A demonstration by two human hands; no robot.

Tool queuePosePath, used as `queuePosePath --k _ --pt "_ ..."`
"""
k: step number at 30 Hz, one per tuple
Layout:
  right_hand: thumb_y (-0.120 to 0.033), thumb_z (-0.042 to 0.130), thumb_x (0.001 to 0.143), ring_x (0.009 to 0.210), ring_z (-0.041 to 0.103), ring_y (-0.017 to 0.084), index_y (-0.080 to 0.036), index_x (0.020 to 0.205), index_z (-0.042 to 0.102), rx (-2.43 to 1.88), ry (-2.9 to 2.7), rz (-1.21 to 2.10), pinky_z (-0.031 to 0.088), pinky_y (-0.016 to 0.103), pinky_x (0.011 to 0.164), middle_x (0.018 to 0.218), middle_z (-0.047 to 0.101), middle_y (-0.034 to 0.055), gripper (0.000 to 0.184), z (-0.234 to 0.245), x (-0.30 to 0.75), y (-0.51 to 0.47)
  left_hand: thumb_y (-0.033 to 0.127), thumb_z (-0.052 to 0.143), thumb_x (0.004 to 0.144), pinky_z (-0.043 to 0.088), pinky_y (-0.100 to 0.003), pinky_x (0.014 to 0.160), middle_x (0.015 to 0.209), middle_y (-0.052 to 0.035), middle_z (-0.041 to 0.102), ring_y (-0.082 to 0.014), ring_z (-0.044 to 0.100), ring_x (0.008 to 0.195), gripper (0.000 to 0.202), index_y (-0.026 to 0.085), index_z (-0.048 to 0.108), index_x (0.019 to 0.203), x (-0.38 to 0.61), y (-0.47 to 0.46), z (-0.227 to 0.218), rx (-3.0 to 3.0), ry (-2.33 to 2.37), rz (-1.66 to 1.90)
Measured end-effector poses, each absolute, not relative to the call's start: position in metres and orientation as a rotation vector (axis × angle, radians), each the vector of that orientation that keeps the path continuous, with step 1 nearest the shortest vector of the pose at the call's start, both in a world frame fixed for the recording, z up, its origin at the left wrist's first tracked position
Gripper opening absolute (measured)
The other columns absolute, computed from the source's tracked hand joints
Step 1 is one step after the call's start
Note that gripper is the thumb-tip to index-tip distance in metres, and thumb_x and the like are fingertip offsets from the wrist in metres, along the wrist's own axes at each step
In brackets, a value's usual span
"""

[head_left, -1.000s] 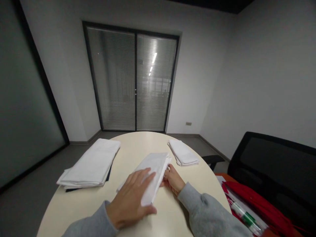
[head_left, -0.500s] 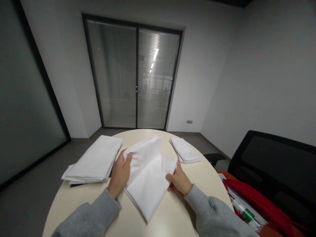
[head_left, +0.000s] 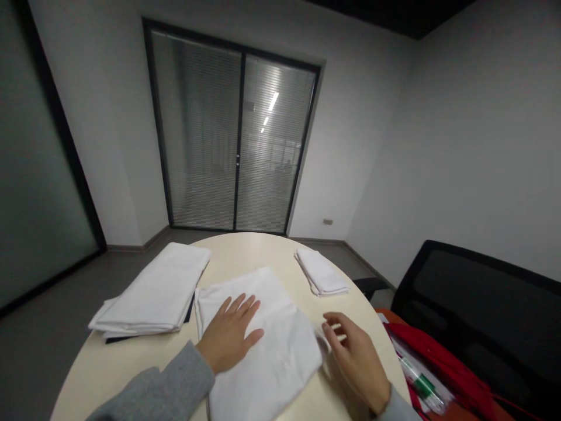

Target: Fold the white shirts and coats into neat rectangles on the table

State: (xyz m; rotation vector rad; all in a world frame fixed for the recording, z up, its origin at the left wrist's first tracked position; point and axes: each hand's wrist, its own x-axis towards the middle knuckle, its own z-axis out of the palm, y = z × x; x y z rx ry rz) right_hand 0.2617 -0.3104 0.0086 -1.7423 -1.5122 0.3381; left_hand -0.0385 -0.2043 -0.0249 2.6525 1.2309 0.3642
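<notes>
A white cloth (head_left: 284,339) lies folded on the pale round table (head_left: 245,248) in front of you, turned at an angle. Your left hand (head_left: 230,333) rests palm down on its left part, fingers spread, gripping nothing. Your right hand (head_left: 353,354) hangs just beyond the cloth's right corner, fingers loosely curled with a gap at the thumb; no object shows in it. A stack of white cloths (head_left: 153,289) sits to the left, a smaller folded cloth (head_left: 322,273) to the far right.

The layers under your left palm could slide or wrinkle if you push sideways instead of pressing down. The right corner looks slightly raised and could fold under if your hand brushes it. The cloth's left edge lies just beside the stack, so a shift that way could nudge the stack out of line.

The cloth's near end runs off the bottom of the view, as does the table's near edge. Your left palm covers part of the cloth, and its number of layers is hard to count. Something dark (head_left: 189,311) peeks from beneath the stack; what it is, you cannot tell. The dim light blurs the red item (head_left: 451,356) on the chair (head_left: 473,292).
</notes>
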Motion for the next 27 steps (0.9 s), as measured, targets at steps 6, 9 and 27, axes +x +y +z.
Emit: queuePosePath --k 6,9,27 --pt "-0.038 0.058 0.088 0.104 0.068 0.025 -0.018 0.126 0.064 -1.636 -1.722 0.375 0.053 0.04 0.093 0.123 0.071 0.0127 0.044 0.0 0.234 -0.189 0.051 0.047 0.103 0.022 -0.056 0.127 0.165 -0.0056 0.04 -0.0302 0.032 0.154 0.06 0.027 0.044 0.158 -0.041 -0.18 -0.02 2.769 0.938 0.437" --pt "-0.032 0.061 0.083 0.104 0.067 0.028 -0.015 0.124 0.063 -1.657 -1.703 0.369 0.05 0.044 0.098 0.115 0.071 0.0158 0.045 -0.023 0.222 -0.16 0.03 0.053 0.099 0.032 -0.052 0.124 0.152 -0.0095 0.057 -0.0283 0.049 0.143 0.047 0.023 0.057 0.146 -0.043 -0.171 -0.014 2.805 0.928 0.753" --pt "-0.037 0.062 0.076 0.086 0.066 0.022 -0.013 0.135 0.054 -1.599 -1.496 0.492 0.049 0.032 0.084 0.094 0.068 0.0054 0.065 -0.052 0.238 -0.139 0.024 0.06 0.084 0.046 -0.049 0.113 0.14 -0.0195 0.052 -0.0314 0.058 0.128 0.06 0.011 0.047 0.141 -0.062 -0.146 -0.04 1.988 1.611 1.366"
